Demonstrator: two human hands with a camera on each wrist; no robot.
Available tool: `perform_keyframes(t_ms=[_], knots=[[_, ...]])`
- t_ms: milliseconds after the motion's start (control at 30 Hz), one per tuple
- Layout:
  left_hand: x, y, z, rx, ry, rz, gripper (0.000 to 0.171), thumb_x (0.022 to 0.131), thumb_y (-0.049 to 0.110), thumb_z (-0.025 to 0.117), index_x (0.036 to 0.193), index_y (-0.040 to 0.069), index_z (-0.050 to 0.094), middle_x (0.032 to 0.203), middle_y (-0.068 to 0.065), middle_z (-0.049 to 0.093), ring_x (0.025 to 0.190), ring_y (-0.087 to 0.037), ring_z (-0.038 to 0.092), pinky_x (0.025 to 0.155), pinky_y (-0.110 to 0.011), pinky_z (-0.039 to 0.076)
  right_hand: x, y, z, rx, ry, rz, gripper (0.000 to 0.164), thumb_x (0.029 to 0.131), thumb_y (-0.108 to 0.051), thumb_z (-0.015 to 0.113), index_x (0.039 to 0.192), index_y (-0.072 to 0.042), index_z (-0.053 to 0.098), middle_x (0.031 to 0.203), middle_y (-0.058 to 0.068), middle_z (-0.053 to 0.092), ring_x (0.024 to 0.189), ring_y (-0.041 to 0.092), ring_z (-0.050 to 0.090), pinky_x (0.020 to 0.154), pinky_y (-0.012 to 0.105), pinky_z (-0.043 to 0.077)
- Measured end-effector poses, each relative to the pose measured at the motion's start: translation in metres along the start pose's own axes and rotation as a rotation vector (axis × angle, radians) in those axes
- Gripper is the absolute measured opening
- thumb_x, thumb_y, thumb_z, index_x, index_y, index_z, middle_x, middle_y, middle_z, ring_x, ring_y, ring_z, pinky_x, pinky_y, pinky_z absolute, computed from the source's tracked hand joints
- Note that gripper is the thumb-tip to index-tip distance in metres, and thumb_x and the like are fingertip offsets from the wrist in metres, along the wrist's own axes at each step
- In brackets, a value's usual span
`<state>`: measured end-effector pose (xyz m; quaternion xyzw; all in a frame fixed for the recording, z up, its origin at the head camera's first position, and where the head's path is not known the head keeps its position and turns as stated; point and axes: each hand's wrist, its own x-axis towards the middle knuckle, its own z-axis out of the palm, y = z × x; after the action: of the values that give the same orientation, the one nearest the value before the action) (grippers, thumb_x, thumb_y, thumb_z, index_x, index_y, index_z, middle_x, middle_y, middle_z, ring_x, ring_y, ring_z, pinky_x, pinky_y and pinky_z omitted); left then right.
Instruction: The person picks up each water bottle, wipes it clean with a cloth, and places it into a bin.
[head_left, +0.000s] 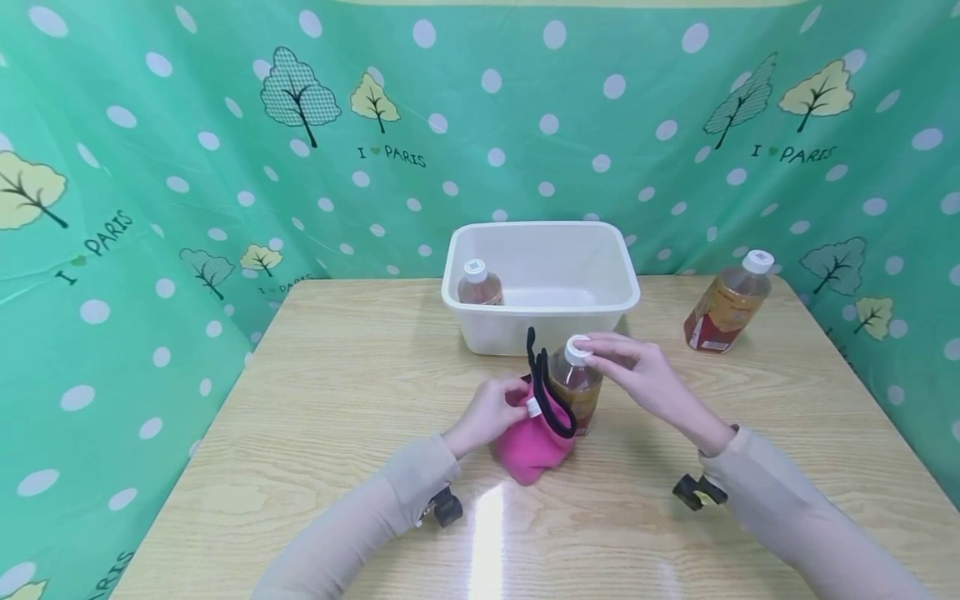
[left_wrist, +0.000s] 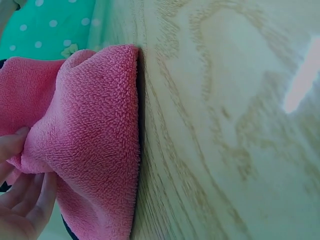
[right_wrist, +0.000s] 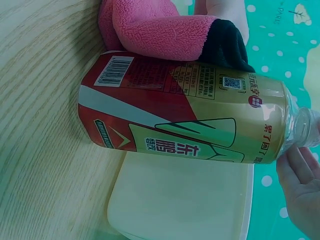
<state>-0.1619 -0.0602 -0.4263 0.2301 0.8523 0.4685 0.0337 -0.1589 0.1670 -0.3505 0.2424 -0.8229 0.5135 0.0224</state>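
Note:
A pink towel (head_left: 531, 450) with black trim and a small white tag is bunched up on the table, and my left hand (head_left: 491, 410) pinches a fold of it. In the left wrist view its fleecy cloth (left_wrist: 100, 120) rises from the tabletop between thumb and fingers. Right beside the towel stands an upright drink bottle (head_left: 577, 387) with a white cap. My right hand (head_left: 626, 367) grips that cap from the right, thumb and fingers about it. The right wrist view shows the bottle's red and gold label (right_wrist: 165, 110); the towel's black edge lies close against it.
Behind the bottle stands a white plastic bin (head_left: 540, 321), with another capped bottle (head_left: 480, 285) inside at its left. A third bottle (head_left: 727, 304) stands at the table's back right. A green dotted curtain (head_left: 495, 125) hangs around the wooden table (head_left: 337, 367).

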Motion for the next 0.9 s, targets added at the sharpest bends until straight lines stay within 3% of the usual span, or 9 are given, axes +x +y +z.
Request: perform_keyframes(t_ms=[200, 567, 900], knots=[[-0.002, 0.001, -0.001, 0.002, 0.014, -0.012, 0.024, 0.071, -0.002, 0.065, 0.094, -0.003, 0.063, 0.094, -0.014, 0.064, 0.085, -0.022, 0.06, 0.073, -0.019, 0.049, 0.001, -0.001, 0.001, 0.013, -0.004, -0.007, 0.028, 0.084, -0.01, 0.058, 0.111, -0.004, 0.06, 0.118, 0.012, 0.056, 0.102, -0.005, 0.05, 0.083, 0.015, 0.044], [-0.005, 0.007, -0.007, -0.075, 0.068, -0.018, 0.027, 0.071, -0.001, 0.066, 0.098, -0.004, 0.062, 0.097, -0.015, 0.063, 0.087, -0.022, 0.06, 0.075, -0.019, 0.049, 0.002, -0.001, 0.003, 0.033, 0.001, -0.028, 0.027, 0.084, -0.007, 0.058, 0.11, -0.002, 0.061, 0.117, 0.013, 0.057, 0.101, -0.004, 0.051, 0.082, 0.015, 0.045], [-0.003, 0.021, -0.014, -0.121, 0.133, 0.038, 0.025, 0.072, -0.005, 0.065, 0.097, -0.005, 0.062, 0.094, -0.016, 0.063, 0.082, -0.024, 0.061, 0.072, -0.026, 0.052, 0.001, 0.001, 0.002, 0.033, 0.002, -0.036, 0.027, 0.084, -0.006, 0.058, 0.11, 0.0, 0.06, 0.116, 0.014, 0.056, 0.101, -0.004, 0.05, 0.082, 0.014, 0.045]])
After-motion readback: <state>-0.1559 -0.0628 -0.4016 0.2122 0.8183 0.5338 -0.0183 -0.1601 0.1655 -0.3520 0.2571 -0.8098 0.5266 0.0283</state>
